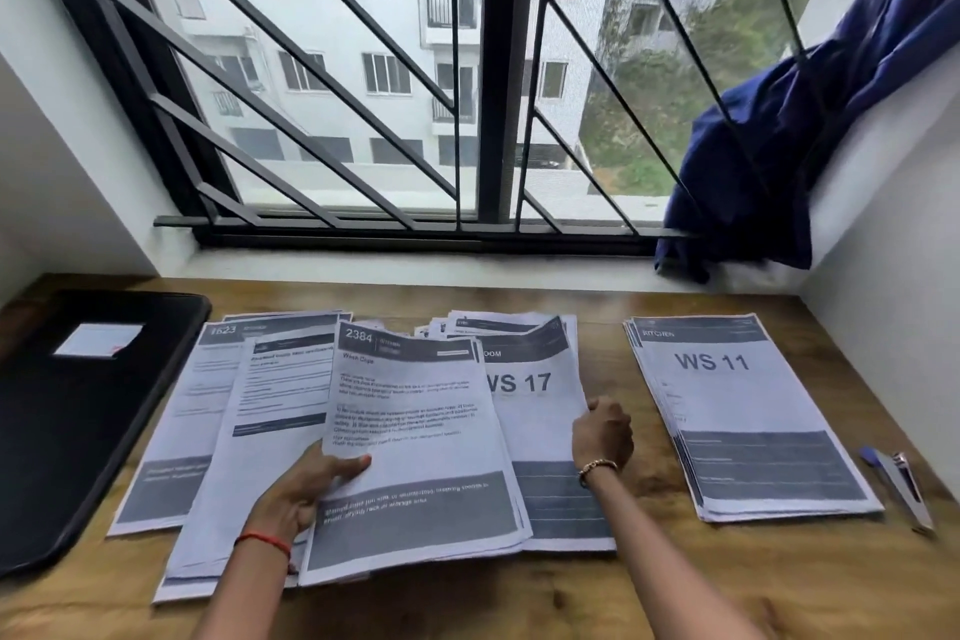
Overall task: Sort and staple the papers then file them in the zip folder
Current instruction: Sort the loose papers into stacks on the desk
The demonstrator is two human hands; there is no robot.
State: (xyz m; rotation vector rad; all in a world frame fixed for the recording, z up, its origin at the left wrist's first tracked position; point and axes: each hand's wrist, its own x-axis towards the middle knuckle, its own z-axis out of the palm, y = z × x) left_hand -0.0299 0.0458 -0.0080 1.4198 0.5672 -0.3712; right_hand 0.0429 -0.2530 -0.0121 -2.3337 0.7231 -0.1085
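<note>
The papers [415, 411] were white, printed in black, each crossed by dark grey bands at head and foot (the bands carried white lettering). The zip folder [78, 431] was black with a white label [98, 340]. The table [571, 598] showed brown wood grain. The stapler [901, 486] was blue and silvery. The curtain [769, 146] was deep blue, the window grille [311, 68] black. A red thread [262, 541] ringed one wrist, a gold bracelet [597, 467] the other.

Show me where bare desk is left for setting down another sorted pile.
Bare desk: the strip between the WS 17 stack and the WS 11 stack, and the near edge in front of the WS 11 stack. Crowded: fanned sheets overlap from the zip folder to WS 17; the stapler lies right of WS 11.
</note>
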